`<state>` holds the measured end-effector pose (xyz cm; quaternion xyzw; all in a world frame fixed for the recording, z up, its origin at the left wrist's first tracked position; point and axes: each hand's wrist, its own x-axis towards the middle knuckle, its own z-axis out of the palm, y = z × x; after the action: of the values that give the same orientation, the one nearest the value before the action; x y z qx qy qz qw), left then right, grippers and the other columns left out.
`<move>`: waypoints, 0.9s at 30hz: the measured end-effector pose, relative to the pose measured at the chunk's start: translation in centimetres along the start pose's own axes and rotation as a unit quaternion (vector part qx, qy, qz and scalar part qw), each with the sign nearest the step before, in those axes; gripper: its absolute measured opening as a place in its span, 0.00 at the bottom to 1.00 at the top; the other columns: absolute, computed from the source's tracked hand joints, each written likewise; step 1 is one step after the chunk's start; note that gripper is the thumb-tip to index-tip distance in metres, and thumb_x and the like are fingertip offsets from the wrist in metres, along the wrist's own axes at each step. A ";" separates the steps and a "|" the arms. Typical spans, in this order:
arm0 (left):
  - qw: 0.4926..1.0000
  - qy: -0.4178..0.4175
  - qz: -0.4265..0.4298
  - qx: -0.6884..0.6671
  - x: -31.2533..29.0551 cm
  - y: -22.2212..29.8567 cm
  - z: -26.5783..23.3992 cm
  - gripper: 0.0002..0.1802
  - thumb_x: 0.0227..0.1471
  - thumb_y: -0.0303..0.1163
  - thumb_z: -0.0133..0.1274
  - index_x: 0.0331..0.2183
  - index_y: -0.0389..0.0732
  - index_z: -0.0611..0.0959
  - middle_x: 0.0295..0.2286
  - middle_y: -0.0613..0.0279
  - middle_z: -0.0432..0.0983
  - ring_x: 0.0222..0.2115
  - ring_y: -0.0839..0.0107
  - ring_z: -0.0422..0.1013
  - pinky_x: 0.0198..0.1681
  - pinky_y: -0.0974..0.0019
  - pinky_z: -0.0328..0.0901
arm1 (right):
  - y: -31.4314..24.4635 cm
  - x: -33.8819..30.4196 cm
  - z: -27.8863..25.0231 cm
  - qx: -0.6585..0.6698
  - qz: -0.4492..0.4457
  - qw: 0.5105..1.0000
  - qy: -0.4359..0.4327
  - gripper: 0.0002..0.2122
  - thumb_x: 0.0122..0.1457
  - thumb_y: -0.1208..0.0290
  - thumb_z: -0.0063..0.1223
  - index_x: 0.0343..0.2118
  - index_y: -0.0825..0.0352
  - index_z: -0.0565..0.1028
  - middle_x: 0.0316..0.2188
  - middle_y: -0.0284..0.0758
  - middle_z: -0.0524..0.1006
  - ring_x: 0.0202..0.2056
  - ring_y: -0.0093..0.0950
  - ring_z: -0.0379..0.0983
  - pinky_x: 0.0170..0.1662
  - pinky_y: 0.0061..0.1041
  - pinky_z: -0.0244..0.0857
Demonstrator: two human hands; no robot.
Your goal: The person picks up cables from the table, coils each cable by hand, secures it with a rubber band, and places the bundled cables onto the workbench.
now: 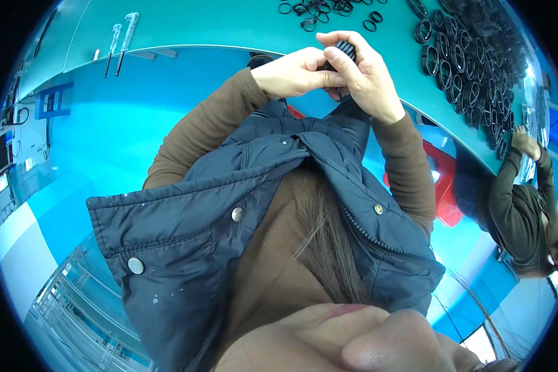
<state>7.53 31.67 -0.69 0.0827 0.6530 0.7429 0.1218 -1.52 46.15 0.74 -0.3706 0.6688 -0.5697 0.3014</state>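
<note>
Close to the table edge, my left hand (299, 72) and my right hand (367, 75) come together around a bundle of black rings (347, 49). Its ribbed side shows between the fingers and thumb of my right hand, which curl round it. The fingers of my left hand are bent and press at the bundle's lower left side; part of the bundle is hidden there. Just beyond my hands, several loose black rings (319, 9) lie scattered on the green tabletop (242, 25).
Many black ring bundles (459, 68) cover the tabletop's right side. A co-worker's hands (526, 144) are at that table's far right. Two slim tools with pale fuzzy wrapping (129, 34) overhang the edge at left. A red stool (445, 186) and a blue stool (54, 101) stand below.
</note>
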 end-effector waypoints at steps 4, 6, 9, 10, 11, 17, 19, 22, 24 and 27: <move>0.999 -0.028 0.038 0.013 0.1 0.0 -0.3 0.14 0.58 0.36 0.46 0.34 0.33 0.77 0.29 0.62 0.74 0.30 0.74 0.70 0.36 0.70 0.67 | -0.5 -0.6 -1.1 0.163 -0.059 0.982 -0.076 0.22 0.55 0.73 0.51 0.53 0.67 0.63 0.45 0.40 0.70 0.27 0.20 0.68 0.30 0.19 0.66; 1.000 -0.005 0.020 -0.014 0.0 0.3 0.0 0.14 0.57 0.36 0.46 0.32 0.33 0.78 0.28 0.62 0.74 0.29 0.75 0.70 0.35 0.70 0.66 | 0.0 -0.6 -2.5 0.167 -0.061 0.979 -0.099 0.27 0.52 0.77 0.51 0.57 0.65 0.59 0.52 0.42 0.65 0.34 0.24 0.72 0.37 0.23 0.68; 1.000 0.010 0.005 -0.017 -0.2 0.1 -0.1 0.14 0.58 0.36 0.46 0.32 0.34 0.78 0.28 0.62 0.74 0.29 0.75 0.70 0.35 0.71 0.66 | 0.3 -0.1 -2.2 -0.247 -0.249 0.934 0.068 0.25 0.46 0.81 0.52 0.51 0.65 0.68 0.46 0.43 0.72 0.44 0.33 0.74 0.41 0.25 0.69; 1.000 0.004 -0.007 -0.014 -0.1 -0.1 0.0 0.14 0.58 0.36 0.46 0.32 0.33 0.78 0.28 0.62 0.75 0.29 0.75 0.70 0.36 0.71 0.66 | 0.5 0.0 -2.1 -0.248 -0.248 0.934 0.069 0.25 0.46 0.81 0.52 0.51 0.65 0.68 0.46 0.43 0.72 0.44 0.33 0.74 0.41 0.25 0.69; 1.000 -0.003 -0.018 -0.010 -0.1 -0.1 0.1 0.15 0.58 0.36 0.45 0.32 0.33 0.78 0.28 0.62 0.75 0.29 0.75 0.70 0.36 0.71 0.66 | 0.8 0.0 -2.1 -0.329 -0.286 0.895 0.093 0.23 0.45 0.82 0.52 0.48 0.66 0.70 0.42 0.43 0.74 0.41 0.34 0.75 0.39 0.25 0.70; 0.998 0.016 0.049 0.035 0.1 -0.6 0.5 0.14 0.59 0.36 0.44 0.35 0.33 0.77 0.30 0.61 0.75 0.30 0.75 0.70 0.36 0.71 0.66 | 1.2 -0.3 -0.6 -0.327 -0.240 0.903 0.143 0.19 0.44 0.82 0.50 0.43 0.66 0.74 0.33 0.43 0.77 0.31 0.37 0.76 0.33 0.27 0.71; 0.998 0.036 0.053 0.027 0.2 -1.2 0.8 0.14 0.59 0.36 0.44 0.35 0.34 0.77 0.30 0.61 0.75 0.30 0.75 0.70 0.36 0.71 0.66 | 1.2 -0.2 0.0 -0.268 -0.183 0.931 0.167 0.18 0.50 0.86 0.40 0.44 0.66 0.74 0.34 0.40 0.78 0.32 0.28 0.77 0.36 0.23 0.71; 0.998 0.045 0.042 0.018 0.2 -1.2 0.8 0.14 0.59 0.35 0.44 0.35 0.34 0.76 0.30 0.62 0.74 0.30 0.76 0.70 0.36 0.71 0.66 | 0.9 -0.4 0.2 -0.241 -0.109 0.951 0.163 0.18 0.52 0.85 0.37 0.44 0.66 0.74 0.36 0.39 0.78 0.32 0.27 0.77 0.37 0.22 0.70; 0.999 0.033 0.025 0.017 0.1 -1.0 0.7 0.14 0.59 0.35 0.44 0.35 0.34 0.76 0.30 0.63 0.74 0.30 0.76 0.70 0.36 0.71 0.66 | 0.9 -0.4 0.1 -0.234 -0.093 0.956 0.150 0.17 0.52 0.85 0.37 0.44 0.67 0.74 0.36 0.40 0.78 0.33 0.27 0.77 0.38 0.22 0.70; 1.000 0.020 0.001 0.006 -0.2 -0.8 0.8 0.13 0.59 0.35 0.44 0.36 0.34 0.76 0.28 0.64 0.74 0.29 0.78 0.69 0.34 0.72 0.66 | 0.9 -0.3 -0.5 -0.189 -0.054 0.976 0.092 0.18 0.53 0.84 0.37 0.46 0.69 0.72 0.39 0.41 0.77 0.37 0.27 0.75 0.41 0.23 0.69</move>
<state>8.02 32.44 -1.42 0.0691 0.6594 0.7409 0.1075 -1.89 46.77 -0.08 -0.4023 0.7680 -0.4806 0.1317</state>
